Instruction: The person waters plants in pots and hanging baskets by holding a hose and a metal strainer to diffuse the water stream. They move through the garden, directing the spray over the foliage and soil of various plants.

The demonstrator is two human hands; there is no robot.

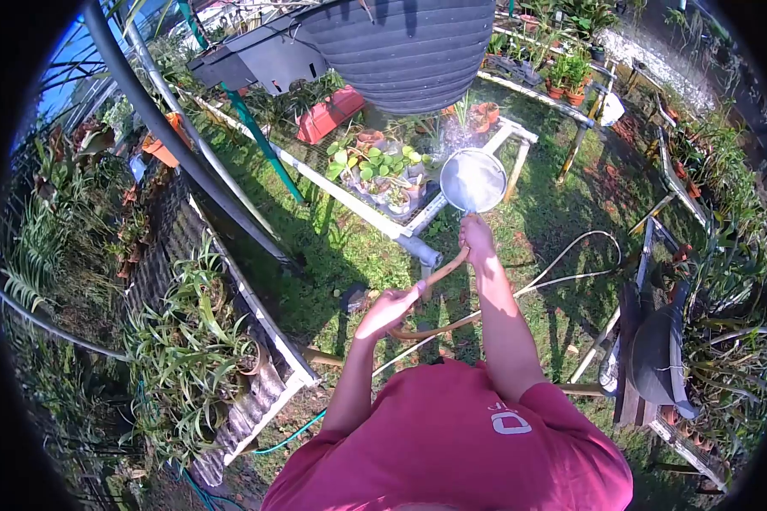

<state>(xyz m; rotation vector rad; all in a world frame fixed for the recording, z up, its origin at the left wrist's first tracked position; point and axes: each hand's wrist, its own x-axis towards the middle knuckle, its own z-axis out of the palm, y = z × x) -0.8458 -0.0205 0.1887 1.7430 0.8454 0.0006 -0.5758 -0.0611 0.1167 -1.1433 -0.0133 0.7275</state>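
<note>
My right hand (477, 233) is wrapped round the end of a tan hose (445, 270), just below a round, whitish disc-shaped sprayer head (473, 180). Lower and to the left, my left hand (387, 312) grips the same hose, its fingers closed around it. Water spray shows beyond the sprayer head, near potted plants. Leafy green potted plants (375, 163) stand on a pale-framed rack (341, 198) just left of the sprayer head.
A large dark hanging pot (400, 51) is overhead at the top. Dark and grey poles (187, 153) slant at the left. A corrugated bench with strappy plants (196, 324) stands lower left. More hose (571, 277) loops over the grass. Plant racks line the right side.
</note>
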